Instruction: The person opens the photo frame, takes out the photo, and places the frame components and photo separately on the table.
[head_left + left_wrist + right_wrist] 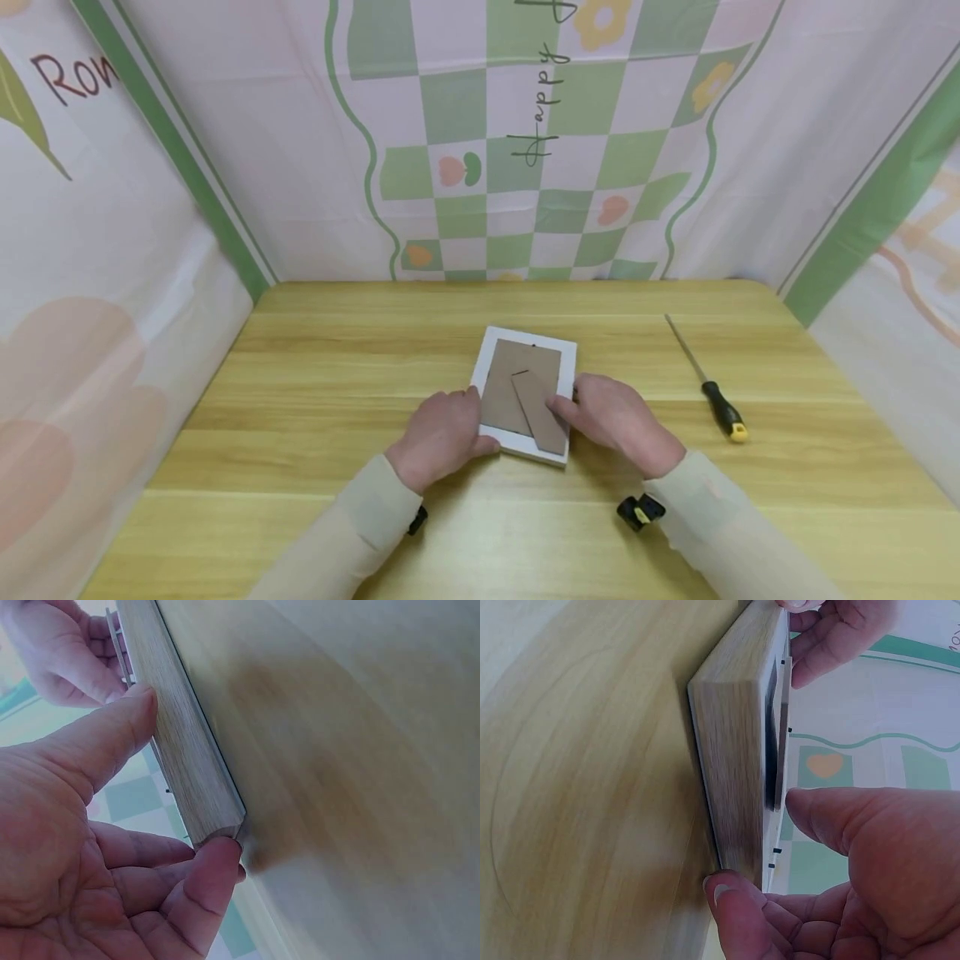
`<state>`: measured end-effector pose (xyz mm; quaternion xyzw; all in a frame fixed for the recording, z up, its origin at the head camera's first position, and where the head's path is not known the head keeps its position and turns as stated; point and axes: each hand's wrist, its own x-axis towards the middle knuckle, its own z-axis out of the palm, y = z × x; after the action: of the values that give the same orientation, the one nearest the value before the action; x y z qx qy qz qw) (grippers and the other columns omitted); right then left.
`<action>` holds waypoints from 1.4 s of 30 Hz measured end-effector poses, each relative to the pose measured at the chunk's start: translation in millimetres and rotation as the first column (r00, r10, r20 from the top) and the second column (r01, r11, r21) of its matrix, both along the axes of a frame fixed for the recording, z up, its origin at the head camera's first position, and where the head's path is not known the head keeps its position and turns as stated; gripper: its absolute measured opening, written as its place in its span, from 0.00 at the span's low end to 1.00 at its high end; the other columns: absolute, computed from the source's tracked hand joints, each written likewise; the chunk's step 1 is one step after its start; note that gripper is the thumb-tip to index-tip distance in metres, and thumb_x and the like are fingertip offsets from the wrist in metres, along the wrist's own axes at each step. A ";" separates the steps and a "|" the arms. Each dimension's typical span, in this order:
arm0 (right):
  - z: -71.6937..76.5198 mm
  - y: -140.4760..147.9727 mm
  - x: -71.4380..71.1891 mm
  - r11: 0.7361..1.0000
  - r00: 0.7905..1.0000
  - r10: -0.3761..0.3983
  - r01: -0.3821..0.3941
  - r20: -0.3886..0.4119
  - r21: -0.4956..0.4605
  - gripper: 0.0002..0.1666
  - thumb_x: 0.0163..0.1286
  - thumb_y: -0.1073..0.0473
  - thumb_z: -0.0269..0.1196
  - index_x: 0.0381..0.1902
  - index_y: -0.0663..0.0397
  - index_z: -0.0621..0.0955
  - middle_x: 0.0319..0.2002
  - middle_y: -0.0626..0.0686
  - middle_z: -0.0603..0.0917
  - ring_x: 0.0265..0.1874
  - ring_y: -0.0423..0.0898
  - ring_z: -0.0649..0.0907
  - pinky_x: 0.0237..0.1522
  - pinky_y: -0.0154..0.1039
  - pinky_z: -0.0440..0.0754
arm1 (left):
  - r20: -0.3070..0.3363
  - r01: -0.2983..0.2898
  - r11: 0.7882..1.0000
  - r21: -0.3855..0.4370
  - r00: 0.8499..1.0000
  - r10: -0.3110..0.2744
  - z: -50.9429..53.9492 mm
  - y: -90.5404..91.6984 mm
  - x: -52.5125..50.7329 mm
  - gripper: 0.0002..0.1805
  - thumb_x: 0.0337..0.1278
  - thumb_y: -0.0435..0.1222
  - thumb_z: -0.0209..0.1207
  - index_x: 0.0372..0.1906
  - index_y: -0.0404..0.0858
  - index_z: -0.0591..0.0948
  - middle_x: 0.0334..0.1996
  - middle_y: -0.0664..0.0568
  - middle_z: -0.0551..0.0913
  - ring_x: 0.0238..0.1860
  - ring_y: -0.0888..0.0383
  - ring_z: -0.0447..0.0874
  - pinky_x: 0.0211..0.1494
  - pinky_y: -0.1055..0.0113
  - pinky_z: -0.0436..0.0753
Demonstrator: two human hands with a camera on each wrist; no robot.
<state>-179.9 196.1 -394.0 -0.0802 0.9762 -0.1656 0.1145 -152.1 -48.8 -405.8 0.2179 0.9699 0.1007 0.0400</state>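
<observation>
A picture frame [515, 443] with a white back rim and wood-grain sides lies face down at the middle of the table. Its brown backing board [504, 396] carries a brown easel stand [542, 417], slanting toward the near right corner. My left hand [444, 433] grips the left side, thumb along the near edge and fingers at a corner, as the left wrist view shows. On the right side, my right hand [618, 417] holds the frame with its fingers at the edge and its thumb by the stand. Small black tabs show along the backing in the right wrist view.
To the right on the wooden table [315, 367] lies a screwdriver [722, 408] with a black and yellow handle, its shaft pointing away. Patterned cloth [300, 125] hangs behind the table and along both sides.
</observation>
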 end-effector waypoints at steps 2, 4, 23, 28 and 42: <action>-0.3 0.0 -0.1 1.000 1.000 -0.006 0.006 0.002 0.002 0.25 0.76 0.42 0.60 0.25 0.53 0.76 0.20 0.50 0.74 0.20 0.45 0.74 0.23 0.39 0.69 | -0.009 -0.001 1.000 -0.003 1.000 0.001 -0.6 0.9 1.3 0.36 0.56 0.58 0.73 0.49 0.29 0.81 0.27 0.49 0.82 0.24 0.57 0.77 0.31 0.62 0.82; -0.7 0.1 -0.2 1.000 1.000 -0.009 0.009 0.005 0.003 0.25 0.76 0.42 0.60 0.26 0.54 0.76 0.21 0.51 0.75 0.21 0.46 0.74 0.24 0.39 0.70 | -0.010 -0.004 1.000 -0.004 1.000 0.004 -0.8 2.0 2.6 0.37 0.56 0.58 0.73 0.51 0.28 0.80 0.28 0.49 0.83 0.24 0.56 0.79 0.31 0.62 0.83; -4.4 0.0 -4.3 0.998 0.998 -0.052 0.052 0.020 -0.026 0.25 0.75 0.40 0.60 0.28 0.54 0.77 0.23 0.52 0.77 0.22 0.47 0.75 0.24 0.40 0.71 | 0.029 -0.021 0.999 0.042 0.999 0.019 -0.2 9.8 6.0 0.38 0.58 0.54 0.73 0.56 0.25 0.79 0.36 0.44 0.87 0.36 0.51 0.88 0.41 0.60 0.87; -5.4 0.7 -5.2 0.998 0.998 -0.060 0.060 0.026 -0.025 0.26 0.75 0.39 0.59 0.27 0.54 0.77 0.23 0.52 0.76 0.22 0.48 0.76 0.24 0.40 0.71 | 0.041 -0.030 0.999 0.042 0.999 0.028 -1.6 11.7 4.7 0.41 0.59 0.55 0.72 0.60 0.23 0.78 0.44 0.40 0.88 0.42 0.49 0.89 0.45 0.59 0.88; -6.4 1.3 -5.7 0.996 0.997 -0.075 0.076 0.035 -0.036 0.27 0.75 0.39 0.59 0.25 0.53 0.77 0.22 0.52 0.75 0.21 0.47 0.75 0.23 0.40 0.70 | 0.018 -0.017 0.999 0.027 1.000 0.016 -1.8 12.8 4.7 0.43 0.58 0.55 0.72 0.62 0.22 0.77 0.47 0.38 0.89 0.44 0.47 0.90 0.46 0.59 0.88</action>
<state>-185.6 197.4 -400.3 -0.0427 0.9733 -0.1894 0.1228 -147.4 -36.0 -407.5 0.2094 0.9699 0.1162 0.0448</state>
